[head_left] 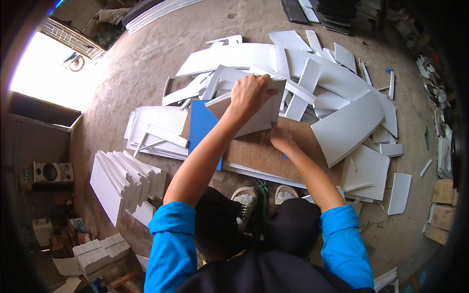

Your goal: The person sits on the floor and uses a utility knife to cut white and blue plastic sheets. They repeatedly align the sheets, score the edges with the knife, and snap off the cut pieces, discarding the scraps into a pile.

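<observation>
My left hand [250, 96] is closed on the upper edge of a white panel [261, 119], which stands tilted over a brown board [251, 154]. My right hand [282, 139] is closed at the panel's lower right corner, just above the board. What its fingers hold, if anything, is too small to make out. A blue sheet [202, 122] lies beside the brown board, partly behind my left forearm. White panels [244, 171] show under the board's near edge.
Loose white panels and strips [234, 56] are heaped beyond the board and to its right. Stacked white panels [115, 183] stand at left, with a tied bundle [100, 254] at lower left. My shoes [244, 198] are close to the board. Cardboard boxes [442, 210] sit far right.
</observation>
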Demonstrator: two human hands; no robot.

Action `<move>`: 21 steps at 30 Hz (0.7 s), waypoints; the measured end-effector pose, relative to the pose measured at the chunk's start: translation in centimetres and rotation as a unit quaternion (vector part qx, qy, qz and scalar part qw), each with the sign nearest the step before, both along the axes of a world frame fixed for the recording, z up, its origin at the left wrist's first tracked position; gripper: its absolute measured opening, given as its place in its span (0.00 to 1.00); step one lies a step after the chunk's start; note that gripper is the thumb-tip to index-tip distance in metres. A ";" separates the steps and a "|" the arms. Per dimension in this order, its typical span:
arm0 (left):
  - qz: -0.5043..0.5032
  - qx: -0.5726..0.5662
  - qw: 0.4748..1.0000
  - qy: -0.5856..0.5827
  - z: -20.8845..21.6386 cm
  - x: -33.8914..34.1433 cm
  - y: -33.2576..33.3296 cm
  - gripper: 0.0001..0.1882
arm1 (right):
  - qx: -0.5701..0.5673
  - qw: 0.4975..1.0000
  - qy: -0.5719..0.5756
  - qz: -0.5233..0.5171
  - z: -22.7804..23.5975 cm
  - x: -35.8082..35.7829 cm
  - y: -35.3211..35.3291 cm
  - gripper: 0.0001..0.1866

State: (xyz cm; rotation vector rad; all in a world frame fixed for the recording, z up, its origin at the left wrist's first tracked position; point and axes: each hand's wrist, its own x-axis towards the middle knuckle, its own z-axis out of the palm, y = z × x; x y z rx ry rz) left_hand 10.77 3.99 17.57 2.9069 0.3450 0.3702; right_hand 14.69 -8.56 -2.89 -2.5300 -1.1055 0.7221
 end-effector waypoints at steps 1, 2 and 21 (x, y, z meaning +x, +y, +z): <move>0.005 0.004 1.000 0.003 0.0 -0.1 0.0 0.18 | -0.010 1.000 -0.022 0.014 0.2 -0.2 0.1 0.22; 0.008 0.006 1.000 0.004 0.0 -0.1 -0.2 0.18 | -0.022 0.998 -0.044 0.027 0.3 -0.3 0.2 0.21; -0.005 -0.004 1.000 0.016 0.4 -0.5 -0.5 0.18 | -0.040 0.997 0.020 -0.069 2.9 -0.9 0.3 0.17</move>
